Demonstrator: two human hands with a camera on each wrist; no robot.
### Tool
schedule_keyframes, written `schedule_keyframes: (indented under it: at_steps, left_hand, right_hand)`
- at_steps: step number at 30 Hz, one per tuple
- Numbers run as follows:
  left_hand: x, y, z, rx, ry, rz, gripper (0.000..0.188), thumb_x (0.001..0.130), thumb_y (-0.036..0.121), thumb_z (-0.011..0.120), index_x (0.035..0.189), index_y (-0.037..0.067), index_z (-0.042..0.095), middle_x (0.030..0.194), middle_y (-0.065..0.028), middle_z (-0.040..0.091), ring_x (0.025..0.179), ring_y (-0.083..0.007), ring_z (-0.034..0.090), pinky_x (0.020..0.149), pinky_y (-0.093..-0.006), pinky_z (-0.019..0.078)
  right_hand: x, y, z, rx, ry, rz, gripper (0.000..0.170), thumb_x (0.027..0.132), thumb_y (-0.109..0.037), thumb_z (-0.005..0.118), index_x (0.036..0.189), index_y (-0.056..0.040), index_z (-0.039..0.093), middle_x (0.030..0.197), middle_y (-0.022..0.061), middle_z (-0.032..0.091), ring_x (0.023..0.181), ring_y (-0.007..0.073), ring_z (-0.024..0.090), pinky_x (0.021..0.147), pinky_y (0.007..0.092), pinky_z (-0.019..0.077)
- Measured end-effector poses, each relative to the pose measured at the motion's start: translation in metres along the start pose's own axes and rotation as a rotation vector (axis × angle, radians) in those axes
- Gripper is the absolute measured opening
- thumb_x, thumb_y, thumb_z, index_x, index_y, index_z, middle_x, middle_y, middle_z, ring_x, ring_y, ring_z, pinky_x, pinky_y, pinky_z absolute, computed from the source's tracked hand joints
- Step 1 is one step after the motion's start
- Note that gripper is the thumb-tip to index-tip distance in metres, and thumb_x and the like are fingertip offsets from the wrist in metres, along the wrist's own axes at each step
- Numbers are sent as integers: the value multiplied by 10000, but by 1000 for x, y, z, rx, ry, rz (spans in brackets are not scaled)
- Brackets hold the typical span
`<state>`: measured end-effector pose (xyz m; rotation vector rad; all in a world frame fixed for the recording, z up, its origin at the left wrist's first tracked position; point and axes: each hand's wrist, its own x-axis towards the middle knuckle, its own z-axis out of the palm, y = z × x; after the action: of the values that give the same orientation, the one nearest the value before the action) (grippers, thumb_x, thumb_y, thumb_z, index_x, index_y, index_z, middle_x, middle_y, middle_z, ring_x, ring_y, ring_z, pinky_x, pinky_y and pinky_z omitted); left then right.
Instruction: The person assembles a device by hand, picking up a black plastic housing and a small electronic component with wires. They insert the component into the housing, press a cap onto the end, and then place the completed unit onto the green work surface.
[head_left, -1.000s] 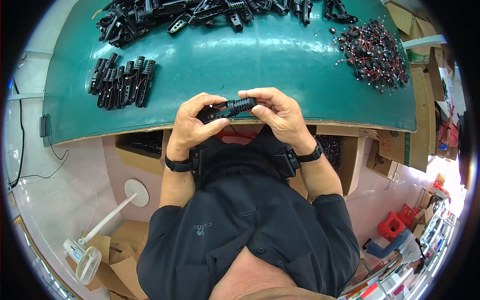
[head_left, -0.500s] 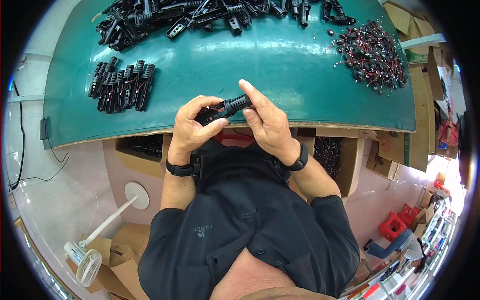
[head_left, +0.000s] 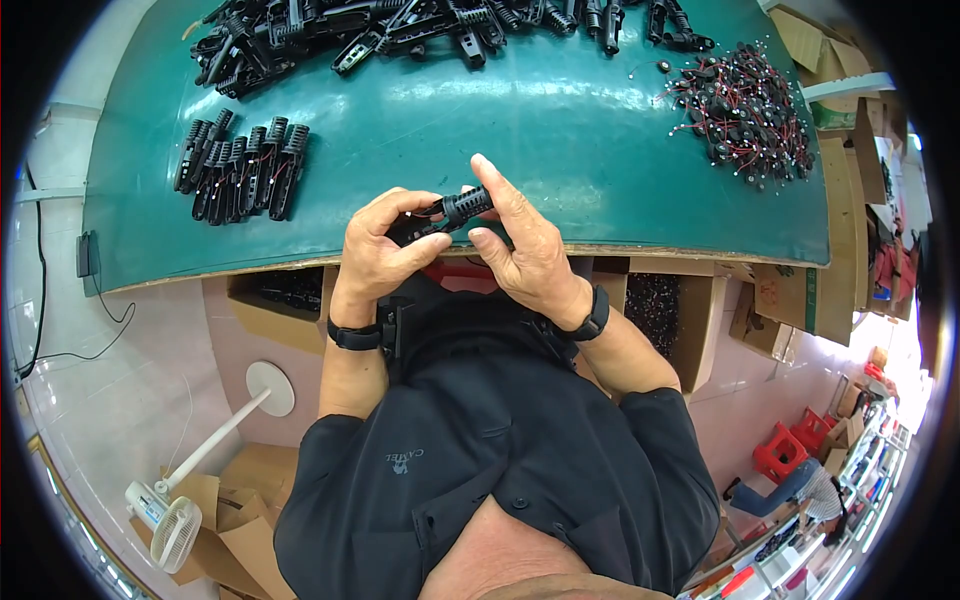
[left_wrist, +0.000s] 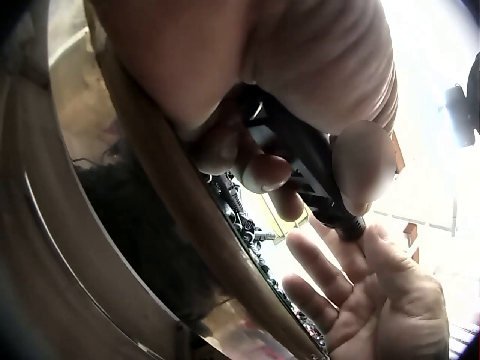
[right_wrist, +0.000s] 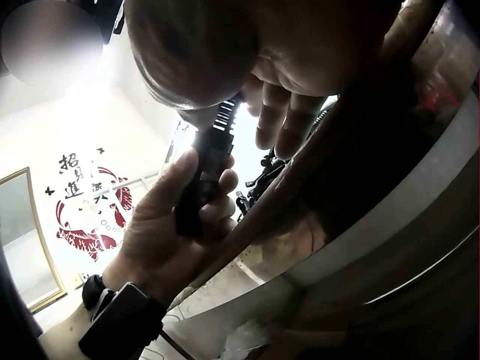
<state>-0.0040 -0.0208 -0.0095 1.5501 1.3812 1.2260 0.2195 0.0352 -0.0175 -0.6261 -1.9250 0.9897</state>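
Observation:
My left hand (head_left: 385, 245) grips a black plastic housing (head_left: 466, 206) with a slotted, ribbed round end, just above the table's near edge. Thumb and fingers lie on either side of its open body, where a bit of thin wire shows. The ribbed end points toward my right hand (head_left: 533, 255), whose fingers are stretched out, with the thumb apart. In the left wrist view the tip of the housing meets the right hand near the base of its fingers. The right wrist view shows the slotted end (right_wrist: 225, 116) partly hidden behind the right hand.
A group of similar housings (head_left: 245, 170) lies in rows on the green table (head_left: 400, 130) at left. More black housings (head_left: 420, 30) are heaped along the back. At right is a pile of small round black parts with red wires (head_left: 745, 120). Open cardboard boxes (head_left: 700, 320) stand below the table edge.
The right hand had its thumb and fingers around the ribbed end; its fingers have since straightened and the hand has shifted left. The left hand keeps its grip, and the housing has moved slightly left.

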Motion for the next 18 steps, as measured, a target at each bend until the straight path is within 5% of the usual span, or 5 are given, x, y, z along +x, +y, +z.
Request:
schedule_keyframes:
  at_steps: [9,15,18]
  left_hand:
    - [5,4,6,64,-14,81,425,759,98,907,1143,15,743,948,-89,730,846,-187,702,750,-299,545]
    - [1,-4,2,37,-23,48,413,789,82,897,1156,-12,733,1004,-67,712,908,-155,676,819,-285,540]
    - [1,-5,8,-27,67,58,418,757,99,902,1136,19,744,950,-88,731,841,-189,704,742,-298,546]
  right_hand:
    - [11,2,1,39,-13,-50,895,984,-300,785,1660,6,283,1679,232,388,1387,374,600,1083,437,535]
    - [9,0,11,157,-10,16,928,983,-325,785,1669,5,255,1703,241,336,1404,402,577,1095,455,524]
    - [16,3,8,187,-19,-17,955,972,-330,797,1673,2,241,1713,241,315,1412,411,567,1106,464,517]
